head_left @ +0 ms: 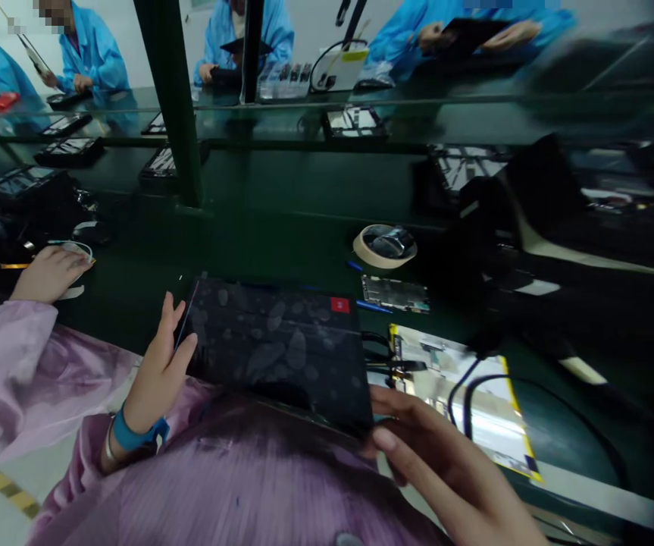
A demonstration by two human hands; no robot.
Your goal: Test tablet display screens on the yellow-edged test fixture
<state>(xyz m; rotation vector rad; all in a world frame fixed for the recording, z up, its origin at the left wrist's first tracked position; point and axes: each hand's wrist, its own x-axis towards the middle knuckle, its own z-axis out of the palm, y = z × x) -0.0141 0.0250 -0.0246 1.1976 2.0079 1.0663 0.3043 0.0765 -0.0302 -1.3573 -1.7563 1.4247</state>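
Observation:
A dark, glossy tablet screen (pixel 281 341) is held up at the table's front edge, tilted towards me. Oval marks cover its face, and a red sticker is near its upper right corner. My left hand (pixel 161 371), with a blue wrist strap (pixel 133 432), grips its left edge, thumb in front. At the lower right corner, my right hand (pixel 429 447) has that edge between thumb and fingers. Just right of the screen lies a yellow-edged panel (pixel 474 387) with black tweezers or a similar thin tool at its left side; my right hand partly covers it.
Beyond the screen are a roll of tape (pixel 384 246), a circuit board (pixel 395 293) and a blue pen-like tool (pixel 375 307). Black cables (pixel 468 402) loop at right. A co-worker's hand (pixel 51 273) is at left. A green post (pixel 176 114) rises from the table.

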